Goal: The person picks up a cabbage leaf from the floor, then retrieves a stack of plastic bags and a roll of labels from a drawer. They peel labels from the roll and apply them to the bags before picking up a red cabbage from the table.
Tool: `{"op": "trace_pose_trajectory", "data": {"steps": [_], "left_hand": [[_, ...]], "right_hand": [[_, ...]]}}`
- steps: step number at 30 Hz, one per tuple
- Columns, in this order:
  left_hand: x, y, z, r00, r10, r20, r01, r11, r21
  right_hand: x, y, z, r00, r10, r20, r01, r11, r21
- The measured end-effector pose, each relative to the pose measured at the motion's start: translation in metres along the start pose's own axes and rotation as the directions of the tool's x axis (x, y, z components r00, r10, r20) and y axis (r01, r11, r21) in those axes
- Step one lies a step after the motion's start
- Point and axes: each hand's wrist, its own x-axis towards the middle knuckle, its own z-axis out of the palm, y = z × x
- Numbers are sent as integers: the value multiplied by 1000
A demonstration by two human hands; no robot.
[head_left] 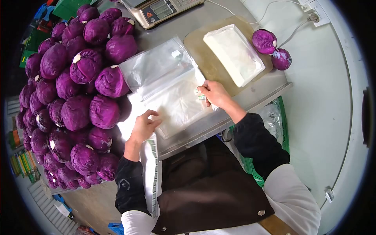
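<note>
A stack of clear plastic bags (180, 100) lies flat on the steel table in front of me. My right hand (214, 95) is at the stack's right edge, thumb and fingers pinched on a small green-and-white label (201, 97). My left hand (145, 126) rests by the lower left corner of the bags, its fingers curved and apart, with nothing visible in them. Below my left hand a long strip of labels (149, 172) hangs over the table's front edge, beside my brown apron (211, 192).
A large pile of red cabbages (78, 107) fills the left side. A digital scale (160, 9) stands at the back. To the right, a white tray-like block (235, 55) lies on a brown board (203, 51), with two cabbages (264, 41) by the wall. Green crates (280, 117) stand below.
</note>
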Motion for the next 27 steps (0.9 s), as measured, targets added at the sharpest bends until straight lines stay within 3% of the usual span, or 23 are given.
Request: {"op": "trace_pose_trajectory", "data": {"steps": [2,3,4,5,6,10,11,12,13,14,16,17,18,19,20,21,23,24,25,27], "left_hand": [[6,6,8,988,144,60,-155,955,254],[10,5,14,987,145,67,-157,954,256],[16,-1,20,973,229,23,-218,886,410],[19,-2,24,948,318,-6,-261,790,555],[24,0,26,983,181,19,-163,827,538],[25,0,25,987,161,3,-137,832,537],[27,-7,25,984,179,-18,-152,880,450],[28,-12,23,980,193,-40,-166,918,359],[29,-15,20,981,191,-45,-163,920,356],[29,-14,16,976,217,-26,-206,951,230],[32,-8,5,974,223,-27,-223,975,25],[31,1,-5,979,198,-45,-200,979,-49],[31,4,-14,982,183,-49,-185,982,-31],[34,-1,-23,981,195,3,-191,962,-194],[39,-4,-35,973,226,-42,-227,921,-317],[40,-5,-47,965,248,-87,-261,863,-433],[28,-5,-69,980,72,-184,-194,519,-832],[16,6,-60,968,2,-250,-206,572,-794],[6,18,-52,947,-69,-314,-205,624,-754],[12,-9,-32,1000,8,20,-2,962,-273]], "right_hand": [[11,-6,8,1000,25,-8,-26,994,-102],[16,-8,11,999,47,-17,-50,978,-203],[18,-9,11,998,51,-20,-54,978,-200],[19,-10,11,997,-68,-33,42,853,-520],[20,-11,10,983,-185,-2,114,616,-780],[24,-1,-11,964,-266,-14,166,642,-749],[16,-11,-18,989,-118,-88,64,884,-463],[10,-17,-25,994,50,-102,-61,992,-111],[8,-17,-30,994,48,-97,-60,991,-116],[6,-16,-36,997,0,-79,5,998,58],[6,-3,-47,990,-80,-115,115,933,341],[6,2,-51,990,-78,-115,113,933,340],[5,5,-55,992,-51,-119,106,850,516],[5,10,-59,993,-25,-118,99,733,673],[9,21,-67,994,-67,-84,108,589,801],[6,15,-64,994,-65,-85,107,587,802],[2,2,-52,996,-20,-87,53,917,395],[6,3,-43,995,-102,1,100,976,196],[10,2,-34,995,-101,-8,101,974,204],[12,-11,-12,983,-145,112,152,986,-61]]}}
